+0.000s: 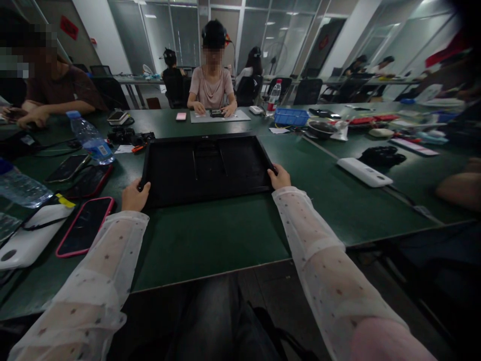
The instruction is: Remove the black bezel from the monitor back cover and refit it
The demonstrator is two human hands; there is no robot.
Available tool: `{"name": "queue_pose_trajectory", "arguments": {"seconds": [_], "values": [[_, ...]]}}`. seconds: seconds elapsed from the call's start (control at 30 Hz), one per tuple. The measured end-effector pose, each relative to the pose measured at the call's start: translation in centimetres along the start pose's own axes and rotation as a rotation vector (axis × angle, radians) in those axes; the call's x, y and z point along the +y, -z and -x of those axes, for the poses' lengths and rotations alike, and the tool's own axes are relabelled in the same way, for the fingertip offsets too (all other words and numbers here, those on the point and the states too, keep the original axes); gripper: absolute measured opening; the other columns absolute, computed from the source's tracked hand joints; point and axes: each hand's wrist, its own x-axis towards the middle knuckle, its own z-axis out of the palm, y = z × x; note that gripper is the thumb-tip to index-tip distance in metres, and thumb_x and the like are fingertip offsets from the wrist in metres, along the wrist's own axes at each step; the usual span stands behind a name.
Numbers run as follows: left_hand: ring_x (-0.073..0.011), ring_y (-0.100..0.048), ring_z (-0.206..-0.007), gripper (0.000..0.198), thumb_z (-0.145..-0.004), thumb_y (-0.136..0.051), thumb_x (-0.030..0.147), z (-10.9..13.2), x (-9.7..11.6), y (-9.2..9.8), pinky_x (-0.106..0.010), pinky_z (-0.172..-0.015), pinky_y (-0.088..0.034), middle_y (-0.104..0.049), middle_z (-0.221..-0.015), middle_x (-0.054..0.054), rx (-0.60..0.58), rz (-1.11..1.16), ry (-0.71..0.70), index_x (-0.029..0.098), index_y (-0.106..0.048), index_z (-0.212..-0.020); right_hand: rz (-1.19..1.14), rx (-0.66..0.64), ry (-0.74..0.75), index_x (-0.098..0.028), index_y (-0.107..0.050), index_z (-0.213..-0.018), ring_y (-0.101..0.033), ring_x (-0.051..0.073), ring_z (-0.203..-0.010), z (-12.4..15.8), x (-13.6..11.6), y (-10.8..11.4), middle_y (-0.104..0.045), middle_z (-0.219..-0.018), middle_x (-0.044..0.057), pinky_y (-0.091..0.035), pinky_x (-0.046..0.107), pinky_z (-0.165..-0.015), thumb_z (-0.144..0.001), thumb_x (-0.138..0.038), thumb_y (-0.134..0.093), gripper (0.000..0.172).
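Star-dotted sleeves (323,260), lower frame, lead to a black panel (169,175) at centre.
Head view: the left hand (136,194) and right hand (280,177) grasp its opposite side edges. The step seems to be positioning it; from here, any further shift calls for both hands moving evenly.

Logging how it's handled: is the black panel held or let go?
Held: the left hand grips the panel by its left edge, the right hand by its right. Whether it touches the table, I cannot tell.
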Motion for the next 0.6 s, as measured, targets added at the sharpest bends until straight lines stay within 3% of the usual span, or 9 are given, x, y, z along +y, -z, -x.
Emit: {"name": "queue_pose_trajectory", "arguments": {"seconds": [0.33, 0.6], "values": [[-0.031, -0.073, -0.112, 0.053, -0.091, -0.06, 0.045, -0.35, -0.85, 0.04, -0.043, -0.106, -0.054, -0.078, -0.123, -0.015, -0.016, 0.015, 0.011, 0.014, -0.072, -0.133, 0.036, -0.006, 0.006, -0.018, -0.07, -0.131, -0.071, 0.035, -0.122, 0.29, -0.77, 0.08, -0.078, -0.12, 0.016, -0.054, 0.055, -0.109, -0.09, -0.034, -0.057, 0.046], [-0.0336, -0.072, -0.116, 0.055, -0.095, -0.056, 0.047, 0.2, -0.12, 0.42, -0.046, -0.106, -0.053, -0.078, -0.12, -0.015, 0.005, -0.077, 0.0, 0.018, -0.071, -0.139, 0.077, 0.029, 0.007, -0.019, -0.068, -0.135, -0.073, 0.035, -0.116, 0.36, -0.89, 0.09, -0.078, -0.117, 0.015, -0.055, 0.054, -0.106, -0.094, -0.036, -0.056, 0.046]]}}
